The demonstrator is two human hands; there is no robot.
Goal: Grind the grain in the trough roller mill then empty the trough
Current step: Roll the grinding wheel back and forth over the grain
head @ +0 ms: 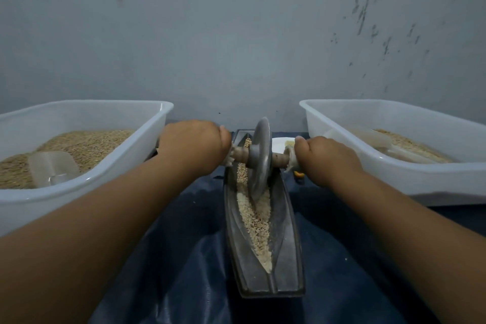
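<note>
A long dark metal trough (pixel 285 247) lies lengthwise in front of me on a dark blue cloth. Crushed pale grain (pixel 256 221) fills its central groove. A grey metal disc wheel (pixel 260 158) stands upright in the groove toward the far end, on a wooden axle (pixel 280 158). My left hand (pixel 194 146) is closed around the axle's left handle and my right hand (pixel 324 156) around its right handle. Both handle ends are hidden inside the fists.
A translucent white tub (pixel 147 144) at the left holds whole grain and a clear plastic scoop (pixel 52 168). A matching tub (pixel 342 163) at the right holds some grain and another scoop (pixel 373 139). A white dish (pixel 278 144) sits behind the axle. A grey wall stands close behind.
</note>
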